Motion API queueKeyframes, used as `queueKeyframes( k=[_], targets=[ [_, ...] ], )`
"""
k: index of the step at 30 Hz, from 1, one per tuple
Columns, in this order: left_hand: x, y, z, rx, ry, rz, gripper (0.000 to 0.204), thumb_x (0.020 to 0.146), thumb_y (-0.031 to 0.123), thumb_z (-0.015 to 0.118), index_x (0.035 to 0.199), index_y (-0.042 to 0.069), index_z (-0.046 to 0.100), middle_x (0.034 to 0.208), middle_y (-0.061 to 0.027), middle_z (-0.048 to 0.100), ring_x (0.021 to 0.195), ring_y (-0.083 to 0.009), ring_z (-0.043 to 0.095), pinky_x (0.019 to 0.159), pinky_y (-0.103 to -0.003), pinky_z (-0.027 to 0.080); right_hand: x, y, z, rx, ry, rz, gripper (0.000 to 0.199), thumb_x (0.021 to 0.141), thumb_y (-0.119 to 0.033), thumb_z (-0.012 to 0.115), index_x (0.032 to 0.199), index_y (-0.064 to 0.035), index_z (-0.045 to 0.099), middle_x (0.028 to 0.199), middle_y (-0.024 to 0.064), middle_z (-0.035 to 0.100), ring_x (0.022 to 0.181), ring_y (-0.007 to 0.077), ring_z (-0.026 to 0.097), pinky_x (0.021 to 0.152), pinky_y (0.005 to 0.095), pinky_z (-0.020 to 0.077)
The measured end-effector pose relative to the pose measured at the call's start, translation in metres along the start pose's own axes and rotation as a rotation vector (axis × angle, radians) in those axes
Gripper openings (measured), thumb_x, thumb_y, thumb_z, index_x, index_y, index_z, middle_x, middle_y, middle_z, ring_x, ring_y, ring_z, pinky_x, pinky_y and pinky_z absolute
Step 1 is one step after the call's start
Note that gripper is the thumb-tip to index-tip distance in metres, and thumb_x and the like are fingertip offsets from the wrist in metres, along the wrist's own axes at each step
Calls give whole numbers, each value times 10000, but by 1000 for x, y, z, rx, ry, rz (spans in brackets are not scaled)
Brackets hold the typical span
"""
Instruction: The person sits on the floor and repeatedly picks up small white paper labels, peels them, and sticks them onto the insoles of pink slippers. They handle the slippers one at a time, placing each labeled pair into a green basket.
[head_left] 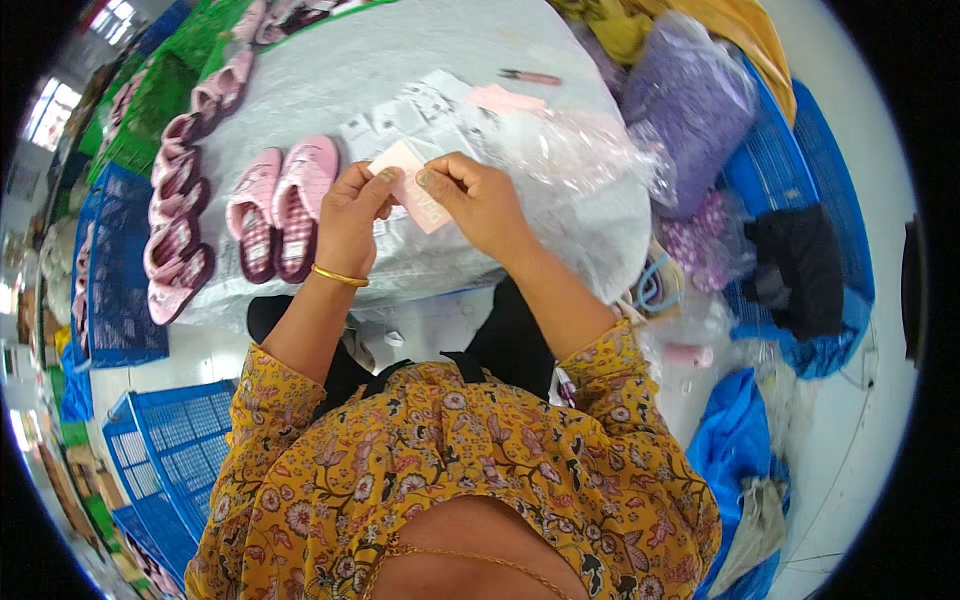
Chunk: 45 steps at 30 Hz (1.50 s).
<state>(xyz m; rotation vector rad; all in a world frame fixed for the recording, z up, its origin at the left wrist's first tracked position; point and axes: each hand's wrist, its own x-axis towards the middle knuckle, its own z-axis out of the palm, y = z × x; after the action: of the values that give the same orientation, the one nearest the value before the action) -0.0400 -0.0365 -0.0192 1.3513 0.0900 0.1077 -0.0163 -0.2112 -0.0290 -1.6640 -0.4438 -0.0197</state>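
Both my hands pinch a pale pink card [428, 211] over the near side of the table. My left hand [350, 215] has thumb and fingers closed on its upper left part. From the other side, my right hand [478, 205] grips the upper right edge between thumb and fingers. A whitish piece shows at the card's top, and I cannot tell whether it is separate. Left of my hands lies a pair of pink slippers [308, 180] with checked insoles. Small white printed labels [398, 115] are spread just beyond the card.
Pink cards [506, 98], thread snips [531, 77] and clear plastic bags [585, 150] lie on the plastic-covered table [420, 40]. More slippers [178, 220] line its left edge. Blue crates [185, 450] stand at left; a purple bundle [690, 100] sits at right.
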Motion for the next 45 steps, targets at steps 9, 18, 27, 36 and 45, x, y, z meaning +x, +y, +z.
queueKeyframes(
  k=[9, 18, 27, 36, 45],
  targets=[
    [57, -23, 27, 32, -52, -150, 193, 913, 205, 649, 825, 69, 543, 791, -5, 570, 692, -88, 497, 636, -239, 402, -67, 52, -66, -652, 416, -125, 230, 772, -103, 728, 996, -87, 680, 924, 90, 641, 854, 296, 601, 748, 399, 494],
    [116, -44, 105, -122, -379, -332, 236, 975, 216, 545, 1117, 30, 576, 1066, -85, 640, 947, -184, 622, 871, -326, 507, -42, 54, -56, -893, 331, -293, 202, 723, -173, 742, 914, -128, 696, 856, 47, 585, 826, 262, 557, 736, 397, 455],
    [131, -15, 105, -65, -442, -337, 316, 981, 165, 494, 1183, -70, 553, 1125, -176, 651, 1029, -250, 644, 928, -360, 525, -1, 62, -33, -858, 360, -335, 155, 722, -197, 737, 832, -99, 690, 825, 54, 588, 828, 260, 558, 720, 408, 449],
    [146, -38, 117, 10, -547, -427, 313, 985, 206, 537, 1191, -28, 518, 1132, -142, 644, 959, -221, 653, 895, -357, 534, 20, 80, -26, -1054, 357, -438, 76, 759, -169, 715, 791, -104, 690, 808, 39, 608, 809, 260, 601, 738, 415, 470],
    [142, -68, 128, 121, -549, -470, 230, 968, 180, 553, 1112, 7, 508, 1037, -110, 640, 928, -203, 647, 872, -367, 537, -17, 46, -14, -628, 317, -435, 75, 777, -86, 686, 832, -76, 637, 861, 60, 620, 768, 257, 624, 677, 376, 497]
  ],
)
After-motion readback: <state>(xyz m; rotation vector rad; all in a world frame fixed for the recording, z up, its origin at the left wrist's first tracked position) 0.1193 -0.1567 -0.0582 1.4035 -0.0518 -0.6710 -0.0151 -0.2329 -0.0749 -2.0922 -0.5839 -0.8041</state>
